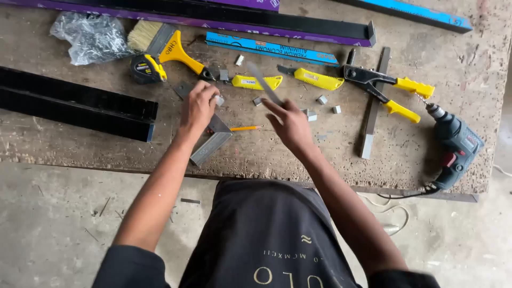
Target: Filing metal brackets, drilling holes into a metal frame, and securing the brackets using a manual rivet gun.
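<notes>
My left hand pinches a small grey metal block just above the worn wooden workbench. Under that hand lies a grey metal try square with its blade running up-left. My right hand holds a thin grey metal strip, blurred and raised above the bench. An orange pencil lies between the two hands. Several more small metal blocks are scattered just beyond my right hand.
Yellow utility knives, a yellow-handled rivet tool, a grey flat bar and a drill lie to the right. A tape measure, brush, plastic bag and black profiles occupy the left.
</notes>
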